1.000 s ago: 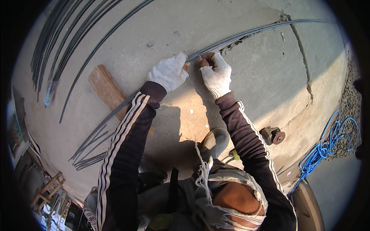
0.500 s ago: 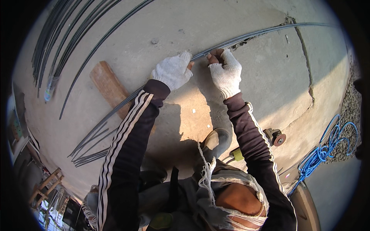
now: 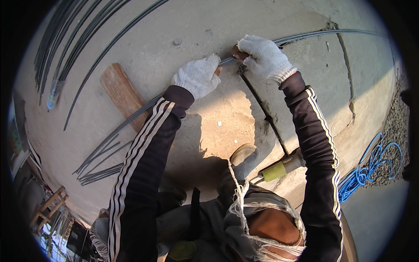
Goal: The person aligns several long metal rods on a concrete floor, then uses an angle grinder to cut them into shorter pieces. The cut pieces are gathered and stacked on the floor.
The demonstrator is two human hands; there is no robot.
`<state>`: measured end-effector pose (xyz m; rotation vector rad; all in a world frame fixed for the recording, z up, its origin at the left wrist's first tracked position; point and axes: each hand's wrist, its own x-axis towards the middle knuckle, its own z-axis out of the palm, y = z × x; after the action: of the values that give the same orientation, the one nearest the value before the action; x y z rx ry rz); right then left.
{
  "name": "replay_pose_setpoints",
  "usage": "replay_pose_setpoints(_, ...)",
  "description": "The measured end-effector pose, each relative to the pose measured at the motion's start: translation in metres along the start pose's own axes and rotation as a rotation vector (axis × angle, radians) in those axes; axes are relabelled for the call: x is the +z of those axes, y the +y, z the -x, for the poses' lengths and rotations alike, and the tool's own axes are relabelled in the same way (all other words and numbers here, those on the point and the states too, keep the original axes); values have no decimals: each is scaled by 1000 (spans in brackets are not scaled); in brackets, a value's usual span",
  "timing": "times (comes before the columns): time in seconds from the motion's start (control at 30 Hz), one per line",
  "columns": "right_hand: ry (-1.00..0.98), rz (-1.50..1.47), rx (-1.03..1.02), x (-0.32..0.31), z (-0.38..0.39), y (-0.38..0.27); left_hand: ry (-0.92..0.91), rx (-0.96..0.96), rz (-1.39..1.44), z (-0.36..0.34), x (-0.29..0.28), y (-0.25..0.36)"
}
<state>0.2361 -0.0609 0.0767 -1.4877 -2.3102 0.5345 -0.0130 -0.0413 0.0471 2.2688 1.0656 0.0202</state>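
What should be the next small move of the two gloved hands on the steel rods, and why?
Probably the right hand should press or tighten whatever it pinches at the rod bundle, while the left hand steadies it. Both hands grip the bundle close together at one spot above the wooden plank; what the right fingers hold is too small to tell.

Knitted white cloth gloves [image 3: 198, 76], dark matt steel rods [image 3: 305, 36], rough cracked concrete floor [image 3: 183, 26], worn wooden plank [image 3: 122, 94].
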Motion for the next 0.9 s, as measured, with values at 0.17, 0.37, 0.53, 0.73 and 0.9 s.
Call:
replay_pose_setpoints(0.17,-79,37,-9,-6,-1,-1,-18,10,-9,0,-2,1)
replay_pose_setpoints(0.37,-101,91,-1,-4,-4,-3,-28,-13,-1,0,-2,2)
replay_pose_setpoints(0.53,-153,138,-1,-3,-6,-3,-8,1,-7,0,-3,3)
replay_pose_setpoints(0.73,-277,146,45,0,-18,-1,-17,-5,-13,0,-3,2)
replay_pose_setpoints(0.9,-189,23,35,-2,-23,5,30,18,10,1,-2,2)
